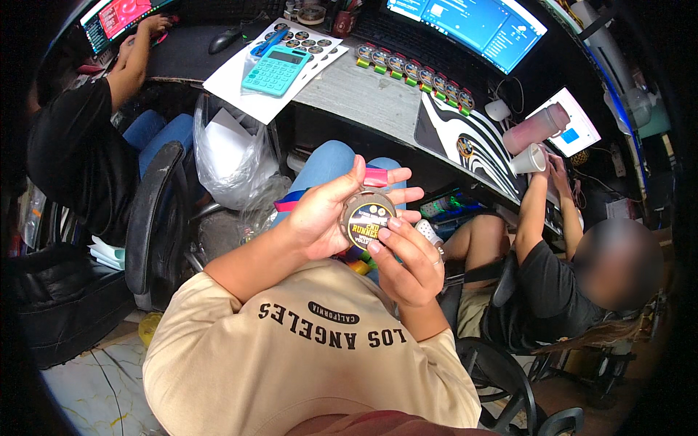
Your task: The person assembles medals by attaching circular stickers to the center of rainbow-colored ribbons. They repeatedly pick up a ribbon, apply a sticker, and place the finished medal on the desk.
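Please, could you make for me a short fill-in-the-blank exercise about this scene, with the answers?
1. The left hand and right hand hold a medal whose shape is ____.
2. On the white paper lies a turquoise ____.
3. The white cup is to the ____ of the medal.

Missing words: round; calculator; right.

R hand (411,265) covers lower R pt of medal (356,224); its back n/v. Red-blue ribbon (289,206) partly hid behind L hand (323,211). Up-L of medal, calculator (276,70) covers pt of sticker sheet (316,50). Up-R of medal, monitor (465,29) cut by top edge, txt too sm. to read. Far R of medal, co-worker (545,291), head blurred; far L, 2nd co-worker (76,138), head lost in dark rim.
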{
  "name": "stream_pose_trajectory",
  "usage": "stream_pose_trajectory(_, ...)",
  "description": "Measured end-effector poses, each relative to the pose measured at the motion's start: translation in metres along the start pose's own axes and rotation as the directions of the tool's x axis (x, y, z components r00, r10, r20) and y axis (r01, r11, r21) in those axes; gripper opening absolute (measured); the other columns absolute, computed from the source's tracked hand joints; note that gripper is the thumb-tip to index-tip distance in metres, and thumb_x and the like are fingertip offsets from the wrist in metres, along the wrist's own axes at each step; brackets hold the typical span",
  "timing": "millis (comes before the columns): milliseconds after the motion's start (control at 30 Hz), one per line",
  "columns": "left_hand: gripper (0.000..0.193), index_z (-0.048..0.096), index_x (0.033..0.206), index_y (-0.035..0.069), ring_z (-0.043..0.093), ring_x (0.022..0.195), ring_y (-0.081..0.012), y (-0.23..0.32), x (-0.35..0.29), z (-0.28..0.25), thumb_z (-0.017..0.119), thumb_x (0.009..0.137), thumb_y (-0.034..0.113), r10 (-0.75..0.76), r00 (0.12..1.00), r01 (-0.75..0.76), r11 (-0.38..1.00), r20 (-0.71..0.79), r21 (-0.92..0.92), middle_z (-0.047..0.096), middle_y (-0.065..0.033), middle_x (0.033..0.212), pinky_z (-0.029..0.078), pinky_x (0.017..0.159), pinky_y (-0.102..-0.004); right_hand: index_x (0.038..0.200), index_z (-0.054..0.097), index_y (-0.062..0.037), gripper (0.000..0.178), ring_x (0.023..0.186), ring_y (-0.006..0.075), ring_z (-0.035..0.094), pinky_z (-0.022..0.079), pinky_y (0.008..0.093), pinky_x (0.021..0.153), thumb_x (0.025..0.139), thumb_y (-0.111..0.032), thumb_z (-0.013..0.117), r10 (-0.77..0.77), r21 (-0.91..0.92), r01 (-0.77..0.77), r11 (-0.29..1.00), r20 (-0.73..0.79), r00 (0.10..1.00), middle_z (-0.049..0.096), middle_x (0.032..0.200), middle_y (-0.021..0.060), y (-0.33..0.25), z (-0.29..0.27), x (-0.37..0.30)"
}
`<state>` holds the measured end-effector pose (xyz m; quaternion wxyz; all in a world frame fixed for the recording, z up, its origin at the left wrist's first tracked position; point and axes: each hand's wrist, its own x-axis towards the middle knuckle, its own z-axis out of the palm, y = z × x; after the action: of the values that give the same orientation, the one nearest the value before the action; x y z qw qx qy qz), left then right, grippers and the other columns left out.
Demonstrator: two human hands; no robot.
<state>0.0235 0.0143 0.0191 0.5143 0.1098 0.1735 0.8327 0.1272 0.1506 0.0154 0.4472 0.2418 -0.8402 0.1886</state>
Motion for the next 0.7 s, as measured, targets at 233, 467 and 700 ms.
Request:
stream_pose_trajectory(233, 0.071, 0.027, 0.146, -0.002, 0.050, 0.125, -0.0393, 0.0020, -0.0027, 0.0040, 0.027, 0.101, 0.053, -0.006, 1.000, 0.006, 1.000, 0.022, 0.001, 0.040, -0.0270, 0.143, 0.046, 0.103, -0.0468, 0.096, 0.072, -0.0090, 0.031, 0.103, 0.0254, 0.066, 0.057, 0.0316, 0.079, 0.066, -0.005, 0.078, -0.025, 0.002, 0.025, 1.000, 0.006, 1.000, 0.068, 0.103, 0.0063, 0.0068, 0.0035, -0.0019)
stream_pose_trajectory(467, 0.070, 0.026, 0.146, -0.002, 0.050, 0.125, -0.0391, 0.0017, -0.0038, 0.0050, 0.026, 0.102, 0.052, 0.007, 1.000, -0.007, 1.000, 0.026, 0.010, 0.039, -0.0270, 0.143, 0.045, 0.104, -0.0467, 0.094, 0.072, -0.0094, 0.026, 0.101, 0.0245, 0.067, 0.056, 0.0316, 0.079, 0.068, -0.005, 0.077, -0.016, -0.002, 0.016, 1.000, 0.000, 1.000, 0.068, 0.103, 0.0062, 0.0055, 0.0038, -0.0003)
stream_pose_trajectory(700, 0.069, 0.027, 0.146, -0.001, 0.050, 0.125, -0.0387, 0.0012, -0.0028, 0.0029, 0.025, 0.102, 0.051, 0.008, 0.999, -0.008, 1.000, 0.035, 0.003, 0.040, -0.0267, 0.143, 0.045, 0.104, -0.0468, 0.087, 0.071, -0.0037, 0.015, 0.094, 0.0299, 0.069, 0.058, 0.0353, 0.082, 0.073, 0.001, 0.071, -0.015, 0.030, 0.015, 0.999, 0.002, 1.000, 0.069, 0.094, 0.0131, 0.0052, 0.0034, 0.0030)
